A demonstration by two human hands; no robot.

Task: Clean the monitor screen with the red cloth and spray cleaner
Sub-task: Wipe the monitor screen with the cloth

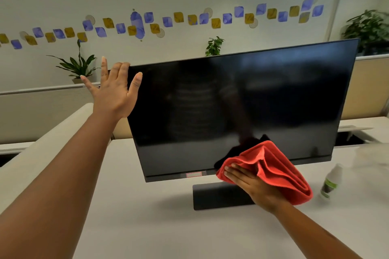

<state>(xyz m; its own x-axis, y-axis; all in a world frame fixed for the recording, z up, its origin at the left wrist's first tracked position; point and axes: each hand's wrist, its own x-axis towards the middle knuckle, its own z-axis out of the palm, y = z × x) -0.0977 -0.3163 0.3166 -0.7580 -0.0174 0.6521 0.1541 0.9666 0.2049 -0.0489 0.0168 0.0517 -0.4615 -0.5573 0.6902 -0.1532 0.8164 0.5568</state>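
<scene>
Soft, even light from overhead — no harsh shadows, only a faint one under the monitor [237,111] base on the table [147,227]. The dark screen mirrors dim reflections. Edges bow outward; the spray bottle [331,182] looks blurred.

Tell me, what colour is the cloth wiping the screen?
Red. The cloth shows clearly in the head view, low against the monitor.
</scene>
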